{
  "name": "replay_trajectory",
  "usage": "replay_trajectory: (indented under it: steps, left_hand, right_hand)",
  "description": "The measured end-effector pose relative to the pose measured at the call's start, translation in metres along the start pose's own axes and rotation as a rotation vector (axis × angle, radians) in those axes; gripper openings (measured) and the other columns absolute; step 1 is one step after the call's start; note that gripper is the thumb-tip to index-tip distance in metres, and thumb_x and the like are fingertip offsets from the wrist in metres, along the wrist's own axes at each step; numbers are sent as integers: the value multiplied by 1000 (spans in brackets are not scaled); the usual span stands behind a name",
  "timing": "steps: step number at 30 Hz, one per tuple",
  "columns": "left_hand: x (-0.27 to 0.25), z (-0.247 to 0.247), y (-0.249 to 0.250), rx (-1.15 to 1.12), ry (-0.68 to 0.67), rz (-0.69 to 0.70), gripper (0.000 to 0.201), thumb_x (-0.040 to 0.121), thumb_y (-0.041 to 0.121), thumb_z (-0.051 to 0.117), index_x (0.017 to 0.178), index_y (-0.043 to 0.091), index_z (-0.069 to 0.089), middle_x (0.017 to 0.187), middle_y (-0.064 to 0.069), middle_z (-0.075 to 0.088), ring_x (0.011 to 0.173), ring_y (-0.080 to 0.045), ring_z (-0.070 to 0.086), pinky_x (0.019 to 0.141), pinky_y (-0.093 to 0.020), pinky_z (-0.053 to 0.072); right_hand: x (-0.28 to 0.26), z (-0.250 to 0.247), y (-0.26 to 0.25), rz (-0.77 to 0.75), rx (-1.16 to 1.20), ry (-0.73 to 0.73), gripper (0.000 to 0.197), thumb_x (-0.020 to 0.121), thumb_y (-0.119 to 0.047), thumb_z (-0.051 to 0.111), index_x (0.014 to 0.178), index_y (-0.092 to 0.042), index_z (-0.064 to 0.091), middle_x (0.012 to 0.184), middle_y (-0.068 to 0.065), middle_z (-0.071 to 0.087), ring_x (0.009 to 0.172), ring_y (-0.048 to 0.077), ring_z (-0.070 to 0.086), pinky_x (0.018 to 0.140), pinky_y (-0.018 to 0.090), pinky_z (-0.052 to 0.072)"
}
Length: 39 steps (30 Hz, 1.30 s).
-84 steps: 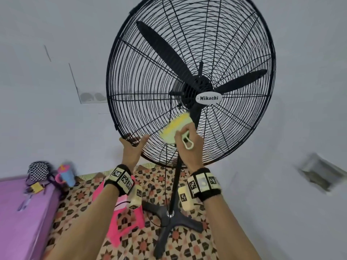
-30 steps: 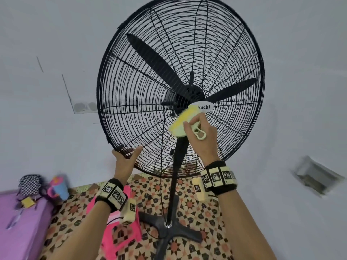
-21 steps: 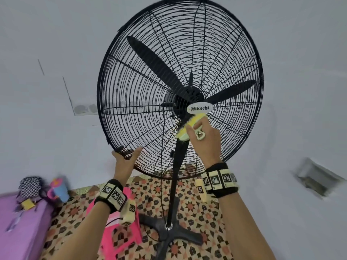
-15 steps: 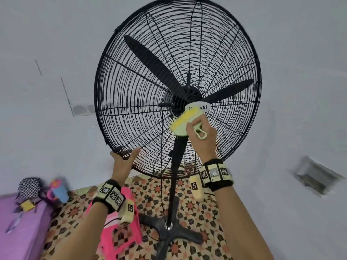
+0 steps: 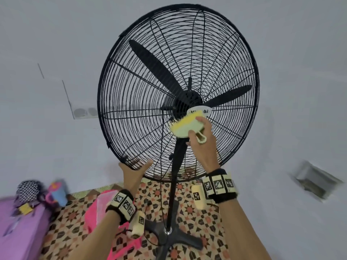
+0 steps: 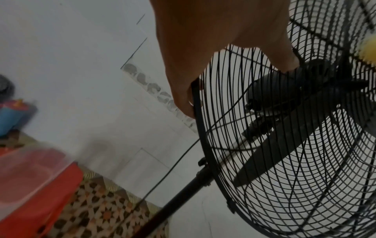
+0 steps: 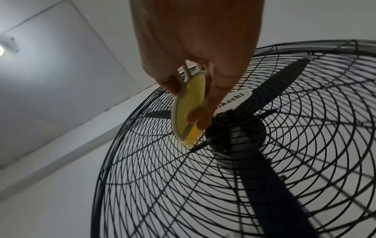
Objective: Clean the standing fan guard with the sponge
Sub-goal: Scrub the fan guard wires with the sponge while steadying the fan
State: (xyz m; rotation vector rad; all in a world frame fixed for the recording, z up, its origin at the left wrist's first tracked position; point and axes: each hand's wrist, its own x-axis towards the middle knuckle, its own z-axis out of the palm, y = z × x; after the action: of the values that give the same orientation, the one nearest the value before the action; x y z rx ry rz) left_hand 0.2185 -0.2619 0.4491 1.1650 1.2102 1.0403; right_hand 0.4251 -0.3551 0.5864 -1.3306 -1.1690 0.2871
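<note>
The black wire fan guard of the standing fan fills the middle of the head view, with a white "Mikachi" badge at its hub. My right hand grips a yellow sponge in a pale green holder and presses it on the wires just below-left of the badge. In the right wrist view the sponge touches the guard beside the hub. My left hand holds the guard's lower-left rim. In the left wrist view its fingers lie behind the rim band and the thumb lies on the front wires.
The fan's pole runs down to a black cross base on a patterned floor. A pink stool stands at its left. Further left, a purple surface carries a blue cup. A white wall is behind.
My right hand has rubbed the sponge up the guard from below the hub to the badge, with small back-and-forth strokes. The left hand has kept its hold on the rim.
</note>
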Motion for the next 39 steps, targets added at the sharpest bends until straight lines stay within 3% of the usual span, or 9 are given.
replay_trajectory:
  steps: [4, 11, 16, 21, 24, 27, 32, 36, 39]
  left_hand:
    - [11, 7, -29, -30, -43, -70, 155, 56, 79, 89, 156, 45, -24, 175, -5, -3, 138, -50, 50, 119, -64, 33]
    - [-5, 11, -10, 28, 36, -12, 139, 79, 59, 77, 162, 13, -25, 174, -15, -1, 158, -35, 17, 125, -51, 21]
    - [-20, 12, 3, 26, 15, -47, 121, 94, 45, 71, 162, 12, -24, 174, -16, 0, 148, -42, 36, 119, -51, 31]
    - [-17, 9, 6, 25, 1, -64, 129, 89, 54, 72, 160, 18, -29, 174, -16, 3, 138, -45, 50, 118, -55, 33]
    - [-18, 9, 7, 22, -6, -53, 126, 92, 51, 72, 160, 16, -29, 174, -16, 2, 137, -40, 50, 117, -54, 34]
    - [-12, 5, 5, 25, -11, -26, 131, 88, 51, 75, 160, 14, -28, 173, -16, 8, 112, -22, 57, 107, -43, 41]
    - [-9, 2, 7, 29, -31, -25, 144, 76, 64, 78, 159, 17, -30, 174, -14, 6, 148, -37, 39, 114, -49, 41]
    - [-10, 2, 3, 40, -44, -20, 141, 81, 64, 76, 159, 15, -30, 174, -15, 5, 145, -37, 42, 114, -47, 39]
    - [-9, 2, 3, 22, -33, -28, 146, 77, 70, 78, 159, 16, -30, 173, -16, 12, 133, -33, 52, 106, -41, 42]
  right_hand:
    - [-1, -3, 4, 8, 132, 35, 59, 98, -2, 59, 148, -30, 43, 126, -22, 44, 103, 2, 67, 69, 35, 65]
    - [7, -12, 20, 141, 84, 132, 63, 88, -15, 69, 141, -43, 53, 133, 3, 51, 120, 27, 60, 73, 45, 66]
    - [6, -7, 10, 32, 154, 67, 66, 93, 1, 64, 150, -29, 50, 127, -21, 47, 108, -9, 61, 70, 36, 65]
    - [11, -13, 20, 80, -6, 154, 64, 89, -6, 67, 149, -26, 53, 104, -23, 57, 96, 20, 70, 73, 50, 65]
    - [12, -17, 15, 21, 5, 94, 65, 91, -6, 66, 149, -31, 52, 109, -24, 56, 96, 5, 67, 69, 48, 65]
    - [7, -9, 14, -10, 17, 9, 65, 95, -2, 64, 152, -29, 48, 123, -24, 50, 104, -1, 65, 69, 42, 66]
    - [7, -13, 25, 121, -129, 216, 72, 93, -11, 65, 156, -32, 40, 111, -11, 54, 109, 22, 60, 80, 51, 64]
    - [5, -23, 24, 123, -5, 273, 70, 88, -9, 70, 145, -40, 44, 125, 3, 53, 121, 24, 56, 70, 45, 66]
    - [2, -16, 23, 45, 11, 310, 62, 90, -9, 71, 143, -35, 52, 126, -2, 59, 117, 24, 63, 70, 42, 66]
